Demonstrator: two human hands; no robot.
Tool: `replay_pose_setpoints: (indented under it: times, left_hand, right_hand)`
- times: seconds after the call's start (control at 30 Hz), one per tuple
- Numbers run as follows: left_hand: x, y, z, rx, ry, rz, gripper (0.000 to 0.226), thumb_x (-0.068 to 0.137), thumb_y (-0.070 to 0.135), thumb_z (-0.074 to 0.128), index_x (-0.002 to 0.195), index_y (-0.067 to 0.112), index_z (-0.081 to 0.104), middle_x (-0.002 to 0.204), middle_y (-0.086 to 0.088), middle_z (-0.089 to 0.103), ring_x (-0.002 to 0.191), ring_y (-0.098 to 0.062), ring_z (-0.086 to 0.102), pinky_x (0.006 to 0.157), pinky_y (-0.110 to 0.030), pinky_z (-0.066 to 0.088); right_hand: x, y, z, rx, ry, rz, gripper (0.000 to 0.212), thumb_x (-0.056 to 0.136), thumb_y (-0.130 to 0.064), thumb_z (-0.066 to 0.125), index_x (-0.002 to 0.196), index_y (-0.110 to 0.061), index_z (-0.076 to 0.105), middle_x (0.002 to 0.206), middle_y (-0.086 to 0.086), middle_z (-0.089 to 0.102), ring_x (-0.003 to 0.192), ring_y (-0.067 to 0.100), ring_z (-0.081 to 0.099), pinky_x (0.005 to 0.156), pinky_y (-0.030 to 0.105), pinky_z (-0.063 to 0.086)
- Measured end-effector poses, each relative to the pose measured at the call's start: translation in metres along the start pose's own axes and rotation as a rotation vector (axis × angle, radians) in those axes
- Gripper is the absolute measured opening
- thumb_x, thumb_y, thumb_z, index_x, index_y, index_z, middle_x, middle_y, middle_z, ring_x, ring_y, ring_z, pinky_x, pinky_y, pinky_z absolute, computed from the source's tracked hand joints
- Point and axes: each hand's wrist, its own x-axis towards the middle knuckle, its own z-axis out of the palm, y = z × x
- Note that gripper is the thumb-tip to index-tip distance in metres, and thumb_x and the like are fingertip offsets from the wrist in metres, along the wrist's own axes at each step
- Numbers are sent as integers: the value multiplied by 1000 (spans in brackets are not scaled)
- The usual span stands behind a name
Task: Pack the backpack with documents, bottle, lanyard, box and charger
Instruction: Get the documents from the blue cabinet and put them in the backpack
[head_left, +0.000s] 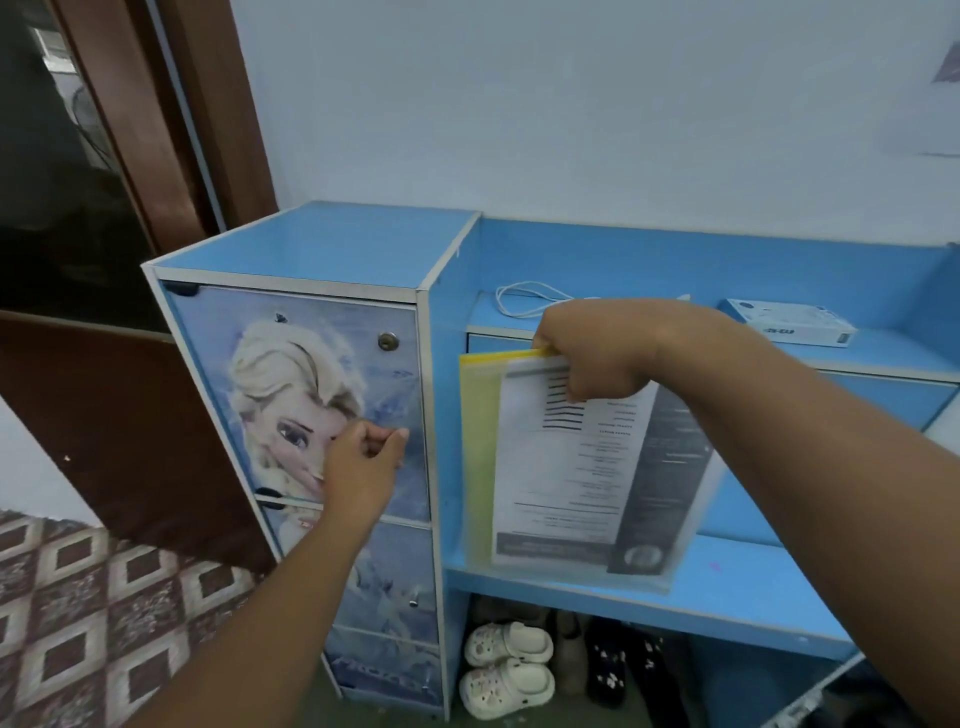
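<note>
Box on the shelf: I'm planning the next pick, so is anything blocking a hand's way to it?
Nothing visible does: the box lies uncovered on the shelf. The right hand, though, grips the folder of documents, and the left hand pinches a cabinet knob.

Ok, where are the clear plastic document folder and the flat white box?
clear plastic document folder (561, 467), head view, middle of its front.
flat white box (779, 316), head view, top face.
</note>
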Motion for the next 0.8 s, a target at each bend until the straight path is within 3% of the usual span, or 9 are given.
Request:
replay_pose_setpoints:
  times: [0.1,0.17,0.27,0.37,0.47,0.57,0.63,0.73,0.8]
  left_hand:
    - [-2,6,-1,134,60,86,24,92,28,73,85,6,66,76,-4,67,81,-29,68,75,-43,57]
    - [-13,13,-6,129,107,182,31,90,49,67,101,20,65,94,-3,67,92,-22,65,83,-41,56]
    - [-45,34,-7,-59,-227,228,49,79,62,66,116,30,61,114,3,68,106,-14,65,92,-32,52]
    - [-67,51,12,-33,-613,145,48,79,39,83,121,26,65,118,8,75,111,-11,69,94,-29,56]
    - [-70,67,23,-194,-526,-30,21,85,9,77,103,20,75,102,5,80,100,-18,75,89,-35,61]
    - [-72,77,27,-259,-493,-37,22,87,1,72,95,21,78,97,2,80,92,-17,77,80,-31,62]
    - [-71,78,28,-279,-481,-38,22,87,1,72,93,21,79,97,-1,80,93,-20,77,79,-32,63]
    - [-67,77,25,-315,-458,-80,15,79,15,82,94,15,80,98,-6,80,96,-29,76,76,-33,63]
    - [-65,74,24,-358,-466,-95,52,56,42,96,96,12,82,102,-11,79,96,-32,76,74,-34,63]
  right_hand:
    - [-2,2,1,14,-4,-21,9,84,-11,66,92,-15,64,83,1,63,78,25,63,59,29,45]
    - [-4,4,1,20,0,-33,13,85,-14,69,97,-14,66,88,2,65,83,26,64,66,32,49]
    - [-6,7,0,21,-18,-51,17,84,-19,72,99,-16,66,91,0,66,85,26,66,78,39,57]
    - [-12,6,-5,8,-24,-82,16,82,-24,73,91,-20,60,85,-5,63,82,23,64,79,39,56]
    - [-18,4,-11,12,26,-129,17,83,-25,75,92,-20,61,82,-7,60,78,20,61,73,35,53]
    - [-21,14,-10,119,96,-159,16,82,-23,76,90,-20,63,80,-10,61,72,10,57,61,28,43]
    - [-30,32,-5,231,223,-176,23,81,-26,79,98,-26,64,91,-15,63,83,7,58,68,22,40]
    - [-60,70,30,524,721,-130,54,76,-32,85,125,-29,60,128,-16,58,122,4,50,104,24,36]
    - [-81,90,74,837,1009,74,65,71,-40,87,126,-31,54,131,-18,56,126,0,49,108,28,37]
